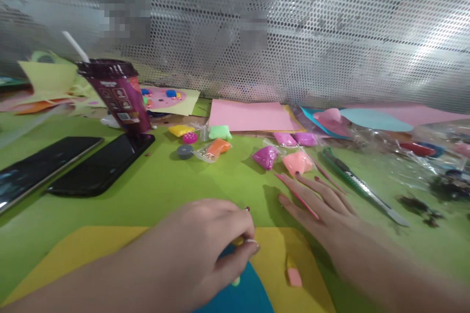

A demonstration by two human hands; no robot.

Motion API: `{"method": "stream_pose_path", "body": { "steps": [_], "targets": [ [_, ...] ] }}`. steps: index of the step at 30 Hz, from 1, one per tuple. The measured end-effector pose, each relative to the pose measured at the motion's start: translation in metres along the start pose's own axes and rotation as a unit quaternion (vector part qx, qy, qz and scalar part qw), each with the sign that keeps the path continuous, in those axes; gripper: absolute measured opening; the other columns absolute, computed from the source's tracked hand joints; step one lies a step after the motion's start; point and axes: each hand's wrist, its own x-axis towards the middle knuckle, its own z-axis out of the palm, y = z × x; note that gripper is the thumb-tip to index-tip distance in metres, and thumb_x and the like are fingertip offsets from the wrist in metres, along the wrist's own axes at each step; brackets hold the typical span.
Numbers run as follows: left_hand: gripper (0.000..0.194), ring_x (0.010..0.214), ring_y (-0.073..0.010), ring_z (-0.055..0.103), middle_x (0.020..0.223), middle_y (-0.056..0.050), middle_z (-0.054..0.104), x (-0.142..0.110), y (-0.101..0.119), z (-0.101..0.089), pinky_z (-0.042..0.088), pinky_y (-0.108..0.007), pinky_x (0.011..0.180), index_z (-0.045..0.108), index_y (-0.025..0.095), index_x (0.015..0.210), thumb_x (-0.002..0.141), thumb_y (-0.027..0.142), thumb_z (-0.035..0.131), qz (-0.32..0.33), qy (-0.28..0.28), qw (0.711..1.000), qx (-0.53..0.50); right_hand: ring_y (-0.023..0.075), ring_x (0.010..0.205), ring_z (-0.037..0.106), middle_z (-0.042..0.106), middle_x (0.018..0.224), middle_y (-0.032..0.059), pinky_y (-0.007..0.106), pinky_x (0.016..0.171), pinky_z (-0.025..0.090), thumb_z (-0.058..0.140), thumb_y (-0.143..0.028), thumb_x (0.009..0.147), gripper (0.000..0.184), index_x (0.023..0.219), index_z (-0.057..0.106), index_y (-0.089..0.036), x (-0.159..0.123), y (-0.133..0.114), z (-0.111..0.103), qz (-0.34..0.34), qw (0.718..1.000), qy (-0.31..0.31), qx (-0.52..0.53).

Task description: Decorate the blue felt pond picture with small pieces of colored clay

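My left hand (209, 249) is curled in a pinch over a blue shape (246, 296) that lies on a yellow sheet (103, 249). A small yellowish bit shows at its fingertips, but I cannot make out what it is. My right hand (323, 208) lies flat on the green table (165, 190) with its fingers stretched out. A thin pink stick (304, 204) runs along those fingers. A small pink clay piece (293, 275) rests on the yellow sheet between my hands. Just beyond my right fingertips lie a magenta clay packet (265, 156) and a salmon clay packet (297, 161).
More clay packets lie further back: orange (217, 147), green (219, 132), yellow (180, 130). A maroon cup (119, 95) with a straw stands back left beside two dark phones (101, 164). A green utility knife (360, 186) lies to the right. Pink paper (251, 115) lies before a perforated metal screen (293, 34).
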Motion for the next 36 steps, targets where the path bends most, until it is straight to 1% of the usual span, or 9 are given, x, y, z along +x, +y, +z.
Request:
{"method": "stream_pose_path", "body": {
  "steps": [5,9,12,17,23,27,31,34,36],
  "targets": [
    [0.015,0.086,-0.0166,0.061,0.095,0.003,0.065,0.0,0.001,-0.001,0.045,-0.023,0.068,0.06,0.027,0.09,0.088,0.032,0.046,-0.002,0.006,1.0,-0.004,0.0415,0.126,0.024,0.035,0.138,0.0134,0.063,0.087,0.04,0.042,-0.002,0.051,0.067,0.114,0.058,-0.017,-0.002,0.005,-0.014,0.005,0.999,0.033,0.04],
    [0.014,0.088,-0.016,0.061,0.099,0.003,0.064,-0.004,0.002,0.0,0.045,-0.022,0.07,0.06,0.027,0.092,0.088,0.031,0.046,0.001,0.011,1.0,-0.015,0.0335,0.122,0.034,0.049,0.125,0.0106,0.057,0.085,0.046,0.036,-0.003,0.072,0.049,0.109,0.06,-0.022,0.003,0.009,-0.025,0.023,0.994,0.064,0.089],
    [0.013,0.089,-0.0169,0.06,0.099,0.003,0.064,-0.005,0.002,0.0,0.045,-0.022,0.067,0.058,0.027,0.092,0.089,0.032,0.046,0.0,0.003,1.0,-0.005,0.0296,0.12,0.035,0.047,0.126,0.0072,0.054,0.088,0.045,0.035,-0.009,0.083,0.037,0.105,0.061,-0.025,0.007,0.015,-0.02,0.056,0.985,0.065,0.152],
    [0.011,0.093,-0.0174,0.058,0.096,0.005,0.064,-0.005,0.001,0.001,0.044,-0.022,0.066,0.057,0.028,0.09,0.089,0.03,0.045,0.0,-0.013,1.0,-0.001,0.0304,0.118,0.035,0.048,0.122,0.0075,0.056,0.091,0.037,0.041,-0.007,0.081,0.033,0.099,0.063,-0.023,0.008,0.024,-0.008,0.031,0.984,0.078,0.155],
    [0.013,0.09,-0.0162,0.059,0.098,0.004,0.063,-0.006,0.002,0.0,0.043,-0.022,0.065,0.056,0.028,0.095,0.089,0.028,0.044,0.008,-0.001,1.0,0.012,0.0251,0.096,0.049,0.059,0.1,0.0084,0.045,0.083,0.043,0.044,-0.018,0.088,0.023,0.108,0.056,-0.019,0.01,0.021,-0.009,0.087,0.979,0.102,0.155],
    [0.014,0.081,-0.014,0.061,0.095,0.005,0.064,-0.004,0.002,0.003,0.042,-0.021,0.062,0.056,0.028,0.096,0.088,0.023,0.045,0.006,0.019,1.0,0.008,0.0251,0.094,0.053,0.061,0.098,0.0085,0.042,0.079,0.046,0.04,-0.019,0.088,0.026,0.11,0.054,-0.018,0.012,0.022,-0.003,0.127,0.977,0.063,0.162],
    [0.019,0.081,-0.0121,0.061,0.097,0.006,0.065,-0.002,0.0,0.006,0.043,-0.019,0.064,0.056,0.028,0.101,0.088,0.019,0.045,0.013,0.04,0.999,-0.029,0.0224,0.078,0.059,0.061,0.086,0.0072,0.034,0.064,0.048,0.04,-0.011,0.077,0.033,0.105,0.056,-0.018,0.013,0.03,0.002,0.189,0.968,-0.003,0.163],
    [0.03,0.089,-0.0118,0.058,0.101,0.005,0.065,0.001,-0.002,-0.001,0.041,-0.02,0.078,0.056,0.028,0.111,0.088,0.014,0.043,0.061,0.062,0.995,-0.047,0.0209,0.072,0.059,0.06,0.079,0.0052,0.031,0.061,0.047,0.044,-0.006,0.07,0.026,0.088,0.058,-0.019,0.013,0.035,0.003,0.2,0.965,-0.034,0.167],
    [0.031,0.093,-0.0129,0.056,0.099,0.003,0.065,0.004,-0.001,-0.009,0.039,-0.022,0.083,0.059,0.026,0.111,0.088,0.012,0.043,0.102,0.048,0.993,-0.034,0.0209,0.07,0.058,0.058,0.075,0.0048,0.03,0.06,0.046,0.046,-0.004,0.067,0.02,0.077,0.056,-0.019,0.012,0.036,0.002,0.196,0.965,-0.045,0.172]
  ]
}}
